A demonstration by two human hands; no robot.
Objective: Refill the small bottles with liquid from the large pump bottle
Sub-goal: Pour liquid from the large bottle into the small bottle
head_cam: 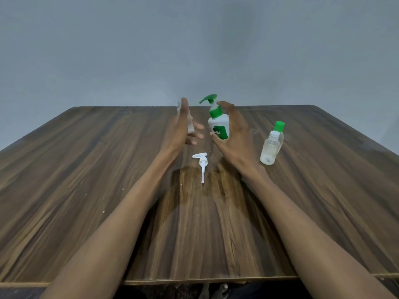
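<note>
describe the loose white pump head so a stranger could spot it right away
On the wooden table, look at the middle, between the person's two forearms. The white pump head lies flat there, detached, its tube pointing toward the near edge; every other item nearby is a bottle.

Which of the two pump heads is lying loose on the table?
The white pump head, lying flat on the table between the forearms. The green pump head is on the large bottle.
</note>
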